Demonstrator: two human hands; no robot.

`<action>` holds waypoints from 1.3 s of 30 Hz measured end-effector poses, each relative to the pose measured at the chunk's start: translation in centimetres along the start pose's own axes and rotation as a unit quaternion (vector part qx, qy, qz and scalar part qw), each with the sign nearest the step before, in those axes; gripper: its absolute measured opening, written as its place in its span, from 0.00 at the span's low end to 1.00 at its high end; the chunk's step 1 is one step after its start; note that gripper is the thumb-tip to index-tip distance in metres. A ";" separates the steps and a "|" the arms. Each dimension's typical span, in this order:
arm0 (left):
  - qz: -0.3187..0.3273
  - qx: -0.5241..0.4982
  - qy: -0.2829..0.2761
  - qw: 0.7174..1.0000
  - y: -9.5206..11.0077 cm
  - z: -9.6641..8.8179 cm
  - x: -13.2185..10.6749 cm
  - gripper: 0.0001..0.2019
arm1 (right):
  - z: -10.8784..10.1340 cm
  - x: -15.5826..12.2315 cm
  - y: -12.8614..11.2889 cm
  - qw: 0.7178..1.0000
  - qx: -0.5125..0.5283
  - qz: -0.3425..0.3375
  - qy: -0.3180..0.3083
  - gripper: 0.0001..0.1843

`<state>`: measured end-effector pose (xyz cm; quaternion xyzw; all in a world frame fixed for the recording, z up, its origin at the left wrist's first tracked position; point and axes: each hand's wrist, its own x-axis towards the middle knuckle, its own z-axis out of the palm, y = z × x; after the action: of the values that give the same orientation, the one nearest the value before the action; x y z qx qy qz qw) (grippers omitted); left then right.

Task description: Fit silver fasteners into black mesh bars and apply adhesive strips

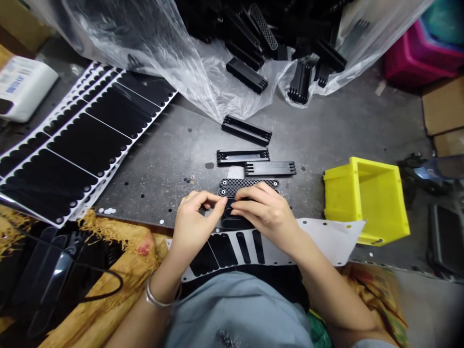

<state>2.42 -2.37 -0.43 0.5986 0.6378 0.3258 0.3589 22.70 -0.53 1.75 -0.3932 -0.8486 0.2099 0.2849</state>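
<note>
My left hand [197, 212] has thumb and index finger pinched at the left end of a thin black sticker strip [229, 203]. Facing it, my right hand [266, 210] has its fingers bent down on the same strip and hides most of it. Beneath them lies a row of narrow black plastic bars. The farther mesh-faced bars [250, 183] show a lattice and a round hole near each end; the nearest smooth-faced bar [237, 223] looks plain black. Below my hands, a white backing sheet [319, 237] carries black rounded stickers [224, 250], with bare white gaps.
Loose black bars [246, 130] lie beyond my hands. A clear plastic bag [203, 72] spills more bars at the back. Stacked sticker sheets [90, 140] are at left, beside a white box [25, 87]. A yellow bin [339, 193] stands right; pink crates [416, 53] are farther back.
</note>
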 end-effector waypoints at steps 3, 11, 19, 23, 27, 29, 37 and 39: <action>-0.003 -0.003 0.009 1.000 0.1 0.1 0.1 0.08 | -1.5 -1.0 0.2 1.000 0.017 0.007 -0.011 0.08; 0.024 -0.006 -0.001 1.000 0.5 -0.2 0.2 0.09 | -4.3 -4.2 1.7 0.991 0.074 0.115 0.001 0.10; 0.014 0.016 0.033 0.999 0.3 0.5 0.0 0.09 | -4.0 -3.7 1.7 0.988 0.099 0.115 0.031 0.09; 0.026 0.013 0.033 0.999 0.2 0.5 0.1 0.09 | -4.9 -4.3 1.6 0.981 0.097 0.164 0.023 0.08; 0.032 0.010 0.029 0.999 0.3 0.4 0.1 0.10 | -5.5 -4.6 2.0 0.974 0.104 0.201 0.019 0.06; 0.030 0.007 0.027 0.999 0.4 0.3 0.1 0.10 | -5.4 -4.6 2.3 0.972 0.111 0.205 0.026 0.06; 0.022 0.005 0.025 0.999 0.5 0.3 0.2 0.10 | -4.7 -4.8 2.7 0.967 0.127 0.207 0.080 0.07; 0.021 0.009 0.026 0.999 0.5 0.3 0.2 0.10 | -4.8 -4.7 2.7 0.965 0.133 0.212 0.079 0.07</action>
<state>2.92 -2.14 -0.22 0.6060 0.6375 0.3431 0.3297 29.82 -1.94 2.31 -0.5385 -0.6848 0.3446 0.3499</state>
